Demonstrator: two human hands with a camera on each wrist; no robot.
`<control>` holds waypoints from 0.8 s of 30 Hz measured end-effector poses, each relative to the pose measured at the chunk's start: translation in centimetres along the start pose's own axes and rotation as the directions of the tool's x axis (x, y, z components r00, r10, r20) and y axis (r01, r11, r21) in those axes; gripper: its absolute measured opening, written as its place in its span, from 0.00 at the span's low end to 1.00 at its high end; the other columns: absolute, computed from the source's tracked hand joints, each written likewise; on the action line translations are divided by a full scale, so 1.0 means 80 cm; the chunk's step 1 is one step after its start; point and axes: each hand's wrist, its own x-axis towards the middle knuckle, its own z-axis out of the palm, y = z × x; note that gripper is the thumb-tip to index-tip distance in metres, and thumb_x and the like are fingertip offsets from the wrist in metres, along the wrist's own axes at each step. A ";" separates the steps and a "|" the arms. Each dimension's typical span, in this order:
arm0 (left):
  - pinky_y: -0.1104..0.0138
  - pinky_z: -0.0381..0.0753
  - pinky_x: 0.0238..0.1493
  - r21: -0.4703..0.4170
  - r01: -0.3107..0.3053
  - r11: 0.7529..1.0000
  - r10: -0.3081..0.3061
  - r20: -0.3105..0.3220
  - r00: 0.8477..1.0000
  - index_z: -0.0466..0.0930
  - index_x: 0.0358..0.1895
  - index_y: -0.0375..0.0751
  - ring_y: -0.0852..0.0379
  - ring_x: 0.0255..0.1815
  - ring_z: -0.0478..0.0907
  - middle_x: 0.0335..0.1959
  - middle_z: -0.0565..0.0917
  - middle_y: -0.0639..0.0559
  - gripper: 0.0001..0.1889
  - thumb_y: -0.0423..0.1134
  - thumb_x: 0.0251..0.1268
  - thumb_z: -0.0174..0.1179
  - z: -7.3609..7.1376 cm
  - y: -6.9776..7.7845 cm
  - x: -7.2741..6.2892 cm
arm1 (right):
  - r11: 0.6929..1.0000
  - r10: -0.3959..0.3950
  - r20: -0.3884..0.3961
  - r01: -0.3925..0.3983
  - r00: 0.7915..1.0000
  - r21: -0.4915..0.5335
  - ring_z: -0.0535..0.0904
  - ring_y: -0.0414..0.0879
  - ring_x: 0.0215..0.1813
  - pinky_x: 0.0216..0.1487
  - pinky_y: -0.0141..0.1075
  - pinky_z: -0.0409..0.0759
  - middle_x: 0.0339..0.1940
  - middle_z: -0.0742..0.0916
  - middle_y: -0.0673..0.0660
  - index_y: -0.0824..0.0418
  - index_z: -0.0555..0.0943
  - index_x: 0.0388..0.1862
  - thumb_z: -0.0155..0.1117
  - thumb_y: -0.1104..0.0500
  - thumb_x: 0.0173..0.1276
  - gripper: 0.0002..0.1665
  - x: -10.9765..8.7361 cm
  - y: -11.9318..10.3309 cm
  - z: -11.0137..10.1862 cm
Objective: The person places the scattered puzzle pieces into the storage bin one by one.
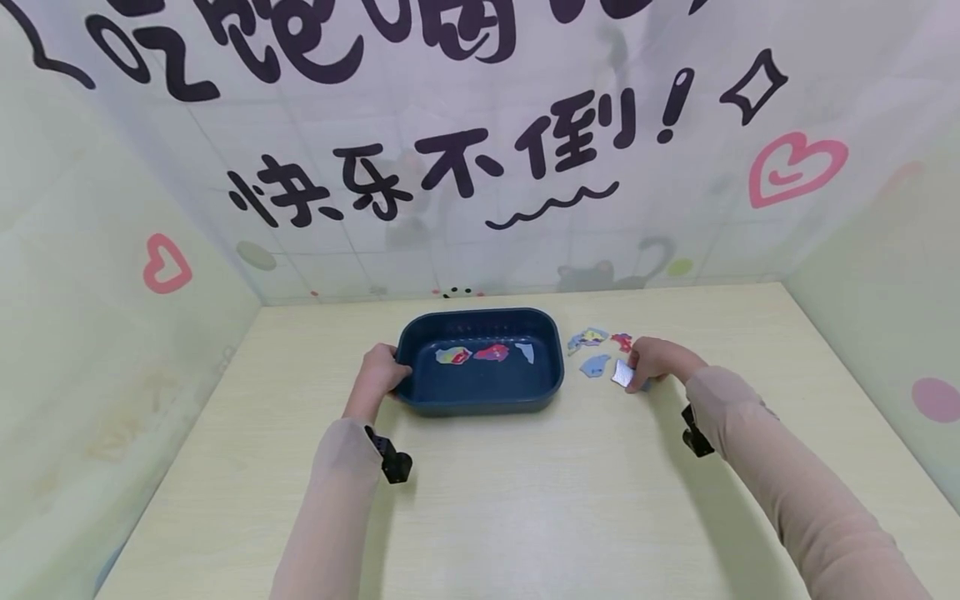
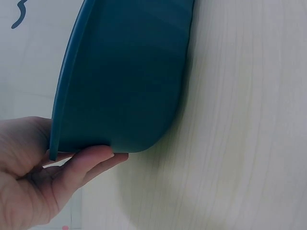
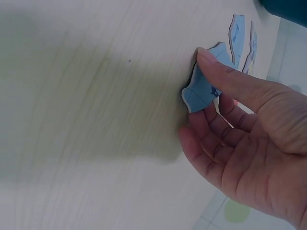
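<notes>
A dark blue rectangular tray (image 1: 480, 407) stands on the table, and my left hand (image 1: 378, 377) grips its left end, thumb over the rim. From the left wrist, the hand (image 2: 33, 177) holds the tray's wall (image 2: 124, 72) between thumb and fingers. Right of the tray, my right hand (image 1: 662, 360) pinches a flat blue puzzle piece (image 3: 201, 91) by its edge, close to the tabletop. Beside it lie a light blue piece (image 1: 596, 366), a red piece (image 1: 622, 342) and a yellow-and-blue patch of puzzle (image 1: 588, 337).
Inside the tray lie a yellow-and-red piece (image 1: 453, 356), a pink-red piece (image 1: 491, 353) and a pale blue piece (image 1: 526, 352). The pale wooden table (image 1: 480, 500) meets a printed cloth wall (image 1: 420, 250) behind, with cloth at both sides.
</notes>
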 end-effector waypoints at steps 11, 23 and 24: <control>0.65 0.85 0.20 -0.012 0.016 1.000 -0.016 0.001 1.000 0.69 0.54 0.23 0.41 0.29 0.84 0.50 0.74 0.24 0.18 0.29 0.61 0.52 0.002 -0.003 0.007 | 0.985 0.031 0.137 -0.054 0.990 0.164 0.75 0.40 0.30 0.34 0.29 0.84 0.32 0.74 0.56 0.70 0.67 0.44 0.65 0.60 0.58 0.23 -0.001 0.006 -0.005; 0.65 0.85 0.21 -0.017 0.014 1.000 -0.014 0.003 1.000 0.69 0.54 0.22 0.40 0.31 0.83 0.50 0.74 0.24 0.18 0.29 0.61 0.52 0.002 -0.003 0.007 | 0.979 -0.025 0.210 -0.018 0.977 0.202 0.70 0.36 0.23 0.27 0.24 0.76 0.22 0.73 0.50 0.67 0.70 0.39 0.61 0.62 0.60 0.12 -0.007 0.003 -0.028; 0.65 0.85 0.21 -0.018 0.015 1.000 -0.014 0.003 1.000 0.69 0.54 0.22 0.40 0.31 0.84 0.50 0.74 0.24 0.18 0.29 0.61 0.52 0.003 -0.003 0.007 | 0.979 -0.031 0.210 -0.012 0.977 0.204 0.70 0.36 0.23 0.27 0.24 0.76 0.21 0.73 0.49 0.66 0.70 0.38 0.60 0.62 0.61 0.11 -0.007 0.002 -0.030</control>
